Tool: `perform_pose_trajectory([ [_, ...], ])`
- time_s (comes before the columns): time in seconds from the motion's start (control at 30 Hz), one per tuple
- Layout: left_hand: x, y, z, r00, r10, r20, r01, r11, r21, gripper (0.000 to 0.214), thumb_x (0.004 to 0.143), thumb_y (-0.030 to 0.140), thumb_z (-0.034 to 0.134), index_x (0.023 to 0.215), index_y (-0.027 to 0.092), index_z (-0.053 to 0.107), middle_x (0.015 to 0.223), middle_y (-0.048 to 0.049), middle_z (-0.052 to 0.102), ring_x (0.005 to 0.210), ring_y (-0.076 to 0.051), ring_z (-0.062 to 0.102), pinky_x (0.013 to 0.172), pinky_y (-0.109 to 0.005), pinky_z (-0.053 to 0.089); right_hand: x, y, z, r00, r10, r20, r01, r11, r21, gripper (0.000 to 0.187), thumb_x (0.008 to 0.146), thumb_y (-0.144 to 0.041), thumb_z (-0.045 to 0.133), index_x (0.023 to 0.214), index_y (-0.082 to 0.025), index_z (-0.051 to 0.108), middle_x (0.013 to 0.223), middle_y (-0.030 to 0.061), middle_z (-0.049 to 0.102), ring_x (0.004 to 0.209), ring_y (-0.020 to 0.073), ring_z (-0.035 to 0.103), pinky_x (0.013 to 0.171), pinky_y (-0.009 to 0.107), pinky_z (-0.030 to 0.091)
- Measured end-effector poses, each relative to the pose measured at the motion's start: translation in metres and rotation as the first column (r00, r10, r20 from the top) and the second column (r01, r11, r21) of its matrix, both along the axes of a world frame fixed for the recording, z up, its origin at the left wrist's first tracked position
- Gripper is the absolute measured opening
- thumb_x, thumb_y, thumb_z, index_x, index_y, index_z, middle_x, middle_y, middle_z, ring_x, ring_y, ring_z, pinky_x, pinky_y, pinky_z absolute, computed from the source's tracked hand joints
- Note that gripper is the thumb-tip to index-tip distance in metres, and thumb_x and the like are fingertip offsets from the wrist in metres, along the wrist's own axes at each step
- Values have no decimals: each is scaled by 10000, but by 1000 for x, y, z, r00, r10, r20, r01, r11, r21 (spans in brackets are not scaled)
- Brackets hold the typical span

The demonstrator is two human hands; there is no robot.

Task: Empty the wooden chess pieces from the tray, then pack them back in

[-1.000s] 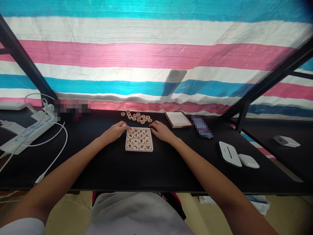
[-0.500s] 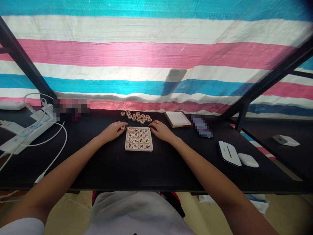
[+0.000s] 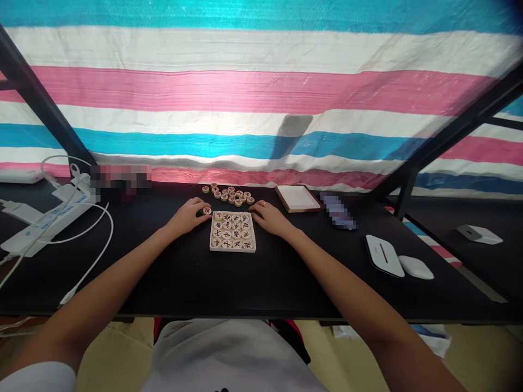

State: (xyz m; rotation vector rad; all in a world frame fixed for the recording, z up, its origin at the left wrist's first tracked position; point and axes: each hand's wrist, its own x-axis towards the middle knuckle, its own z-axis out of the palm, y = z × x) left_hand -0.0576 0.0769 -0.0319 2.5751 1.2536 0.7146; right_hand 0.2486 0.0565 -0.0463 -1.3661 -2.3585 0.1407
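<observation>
Between thumb and fingers of my left hand (image 3: 188, 216) is a Chinese chess piece (image 3: 207, 210) with a red character, just off the upper left corner of a shallow white box (image 3: 232, 250). Rows of round wooden pieces fill the box, mostly with black characters; one red-marked piece (image 3: 218, 215) sits in its upper left corner. My right hand (image 3: 267, 216) rests at the box's upper right corner, fingers extended and holding no piece. Beyond the box, several red-marked pieces (image 3: 231, 194) lie loosely grouped on the black table.
A box lid (image 3: 297, 197) lies inside-up at the back right, beside a blurred phone-like object (image 3: 338, 210). Farther right are a white flat device (image 3: 384, 256) and a white rounded case (image 3: 415, 267). A power strip (image 3: 51, 218) with white cables occupies the left side.
The piece at my left fingertips has shifted slightly and its red character now shows more fully. My right hand and the box have hardly moved.
</observation>
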Motion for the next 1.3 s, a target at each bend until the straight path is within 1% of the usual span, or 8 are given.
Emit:
perform_pose_trajectory([
  [0.17, 1, 0, 1, 999, 25, 27, -23, 998, -60, 401, 831, 471, 546, 1071, 169, 654, 999, -83, 624, 950, -233, 591, 876, -362, 469, -2, -1, 2, 1000, -9, 8, 9, 1000, 2, 243, 898, -224, 469, 1083, -172, 619, 1044, 103, 577, 966, 217, 570, 889, 358, 450],
  [0.4, 5, -7, 9, 970, 130, 205, -74, 962, -263, 450, 811, 503, 561, 1092, 158, 625, 924, -54, 695, 808, -188, 626, 766, -301, 488, -2, -1, 3, 1000, -7, 9, 7, 1000, -2, 236, 897, -219, 472, 1077, -170, 617, 1042, 99, 579, 972, 213, 571, 901, 352, 445],
  [0.57, 8, -8, 17, 916, 157, 370, -3, 923, -386, 437, 829, 508, 511, 1018, 139, 646, 856, -60, 716, 789, -187, 638, 730, -284, 495, -1, 0, 2, 1000, -5, 5, 5, 1000, 3, 231, 896, -220, 473, 1071, -177, 617, 1044, 99, 580, 967, 212, 571, 897, 356, 447],
  [0.83, 7, -7, 14, 921, 186, 341, -25, 904, -428, 456, 782, 508, 576, 1027, 132, 658, 891, -69, 711, 617, -143, 596, 658, -290, 510, -1, 0, 0, 1000, -2, -2, 2, 1000, 13, 238, 895, -218, 475, 1077, -182, 623, 1041, 99, 581, 968, 217, 570, 895, 363, 449],
  [0.97, 9, -12, 15, 925, 120, 362, 17, 935, -355, 442, 762, 523, 611, 962, 138, 690, 860, -69, 705, 738, -181, 630, 701, -290, 516, -1, 0, 1, 1000, -3, 3, 3, 1000, 6, 234, 893, -212, 479, 1076, -184, 622, 1046, 98, 579, 967, 212, 575, 897, 359, 450],
  [1.1, 11, -21, 19, 950, -94, 297, 137, 983, -124, 372, 817, 479, 582, 950, 157, 712, 908, -69, 660, 724, -146, 612, 693, -259, 513, -1, 0, 1, 1000, -5, 3, 5, 1000, -3, 235, 892, -210, 478, 1074, -170, 620, 1052, 105, 579, 978, 213, 575, 903, 357, 451],
  [1.2, 12, -28, 20, 946, -311, 97, 309, 951, 33, 302, 891, 395, 508, 1000, 193, 706, 956, -73, 640, 811, -145, 620, 781, -258, 511, -2, -1, 2, 1000, 0, -1, 0, 1000, 1, 234, 892, -211, 477, 1074, -170, 619, 1055, 103, 580, 978, 212, 574, 906, 354, 449],
  [1.3, 13, -30, 21, 911, -405, -75, 411, 905, 110, 283, 922, 331, 466, 1036, 212, 695, 993, -81, 646, 889, -157, 623, 862, -276, 500, -2, -1, 3, 1000, -2, -2, 2, 1000, 2, 232, 892, -208, 476, 1073, -181, 620, 1052, 97, 582, 978, 212, 574, 903, 357, 448],
])
